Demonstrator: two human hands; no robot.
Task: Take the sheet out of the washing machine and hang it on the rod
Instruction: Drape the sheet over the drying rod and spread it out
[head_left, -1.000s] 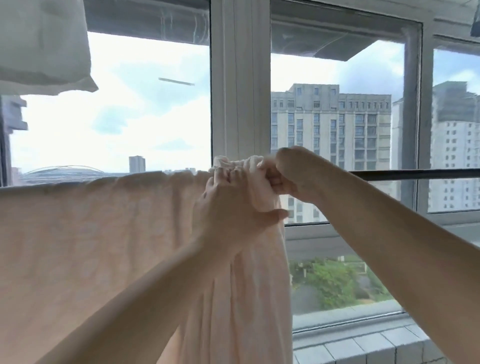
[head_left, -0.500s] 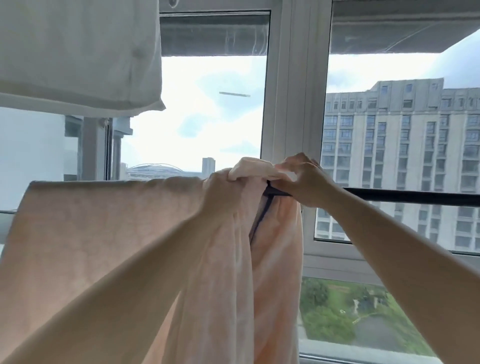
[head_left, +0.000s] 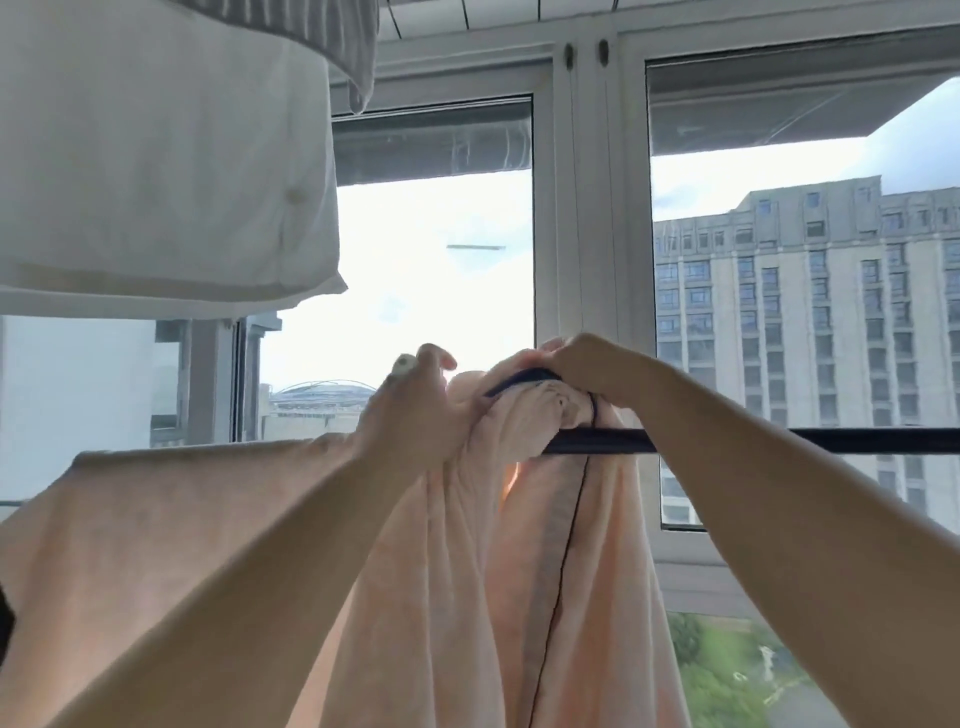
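— What has changed in the last second?

— The bunched end of the peach sheet (head_left: 524, 545) has been lifted clear: the rod (head_left: 779, 440) now shows dark beneath the bundle, where cloth hid it before. The right hand (head_left: 587, 370) pinches the navy-piped hem above the rod; the left hand (head_left: 415, 410) grips the gathered folds just beside it, its upper fingers raised loose.

— So hanging is nearly done?

— Mostly, I judge. The sheet's left stretch already lies spread over the rod; the bunch needs drawing out along the bare right end.

— Anything in the way?

— A white pillow (head_left: 166, 156) hangs overhead at upper left, probably clear. The window frame (head_left: 587, 208) stands close behind.
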